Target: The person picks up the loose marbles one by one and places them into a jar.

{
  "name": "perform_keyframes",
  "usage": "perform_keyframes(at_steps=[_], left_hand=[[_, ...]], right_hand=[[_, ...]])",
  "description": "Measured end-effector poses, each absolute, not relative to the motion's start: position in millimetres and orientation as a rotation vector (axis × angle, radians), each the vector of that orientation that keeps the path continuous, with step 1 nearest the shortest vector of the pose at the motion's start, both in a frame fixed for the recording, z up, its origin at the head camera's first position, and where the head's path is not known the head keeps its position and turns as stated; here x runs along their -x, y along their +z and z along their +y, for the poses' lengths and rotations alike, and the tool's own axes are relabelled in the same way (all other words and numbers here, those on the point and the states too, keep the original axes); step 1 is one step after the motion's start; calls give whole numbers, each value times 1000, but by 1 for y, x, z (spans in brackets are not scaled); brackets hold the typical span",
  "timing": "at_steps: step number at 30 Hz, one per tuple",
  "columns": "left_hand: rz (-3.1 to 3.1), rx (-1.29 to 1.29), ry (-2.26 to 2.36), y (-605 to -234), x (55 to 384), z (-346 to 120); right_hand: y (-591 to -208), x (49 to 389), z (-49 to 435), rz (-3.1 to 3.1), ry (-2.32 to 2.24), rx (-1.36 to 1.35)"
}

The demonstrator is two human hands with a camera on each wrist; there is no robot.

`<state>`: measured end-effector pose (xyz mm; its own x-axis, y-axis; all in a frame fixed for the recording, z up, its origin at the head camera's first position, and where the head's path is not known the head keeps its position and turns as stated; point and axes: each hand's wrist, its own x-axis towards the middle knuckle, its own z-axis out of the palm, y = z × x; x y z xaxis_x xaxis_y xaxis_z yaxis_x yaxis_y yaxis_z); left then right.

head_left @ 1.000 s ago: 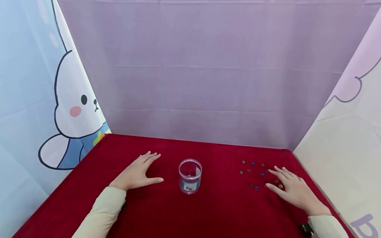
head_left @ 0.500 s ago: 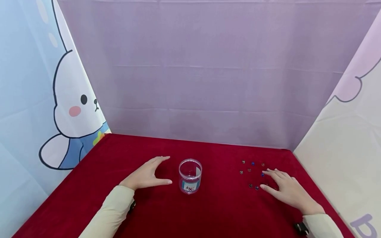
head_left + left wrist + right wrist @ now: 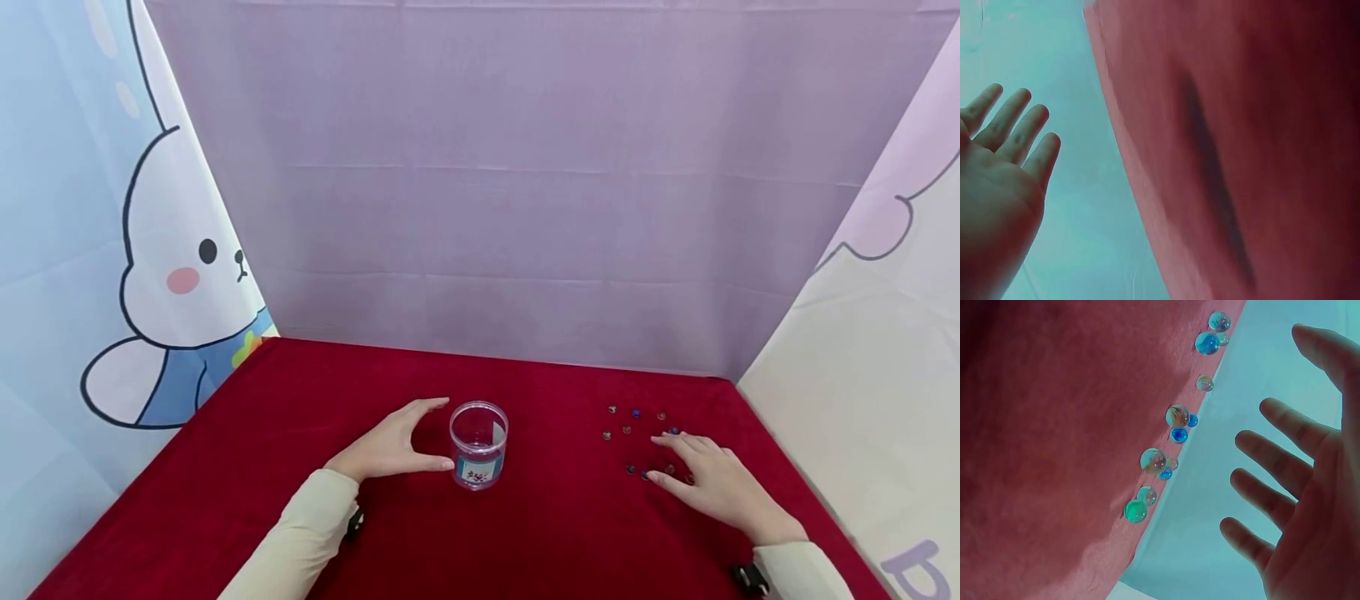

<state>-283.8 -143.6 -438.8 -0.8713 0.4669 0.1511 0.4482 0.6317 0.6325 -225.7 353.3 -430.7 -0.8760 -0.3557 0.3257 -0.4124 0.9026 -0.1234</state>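
A clear plastic jar (image 3: pixel 478 446) with a blue and white label stands upright mid-table, its mouth uncovered. My left hand (image 3: pixel 393 444) is just left of it, thumb and fingers spread apart with the thumb tip right at the jar's side. Several glass marbles (image 3: pixel 627 430) lie scattered at the right of the table. Over the nearer ones hovers my right hand (image 3: pixel 712 479), fingers extended and holding nothing, hiding some of them. In the right wrist view, blue, green and swirled marbles (image 3: pixel 1178 417) show beyond the spread right hand (image 3: pixel 1297 481). The left wrist view shows the left palm (image 3: pixel 1000 187) with nothing in it.
A red cloth (image 3: pixel 547 517) covers the table. Behind it hangs a lilac curtain (image 3: pixel 480 208). A blue sheet with a cartoon rabbit (image 3: pixel 187 267) borders the left side, and a pale sheet (image 3: pixel 885 375) the right.
My left hand has moved right, up to the jar. My right hand has shifted left over the marbles. Jar and marbles stay in place.
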Motion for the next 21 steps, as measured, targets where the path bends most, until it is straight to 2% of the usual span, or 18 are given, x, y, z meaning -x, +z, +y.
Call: perform_keyframes(at_steps=[21], left_hand=[[2429, -865, 1432, -445, 286, -112]], right_hand=[[-431, 229, 347, -2767, 290, -627]])
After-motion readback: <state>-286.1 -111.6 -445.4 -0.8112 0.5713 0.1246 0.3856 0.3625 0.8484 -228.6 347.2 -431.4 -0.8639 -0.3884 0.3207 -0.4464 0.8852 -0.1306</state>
